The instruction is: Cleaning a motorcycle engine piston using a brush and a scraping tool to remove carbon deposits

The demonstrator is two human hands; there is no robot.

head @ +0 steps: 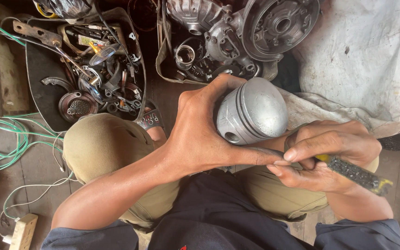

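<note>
Left hand (195,134) wraps fingers around grooved silver metal piston (252,113), right hand (329,157) just beside it pinching black-and-yellow-handled tool (355,173).

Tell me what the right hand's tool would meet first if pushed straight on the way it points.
Held in the right hand, the tool points left and slightly up, toward the left hand's fingertip and the piston beyond; depth unclear.

piston (252,112) underside hidden by left hand (199,132), file (355,172) tip behind fingers (302,148)
</note>
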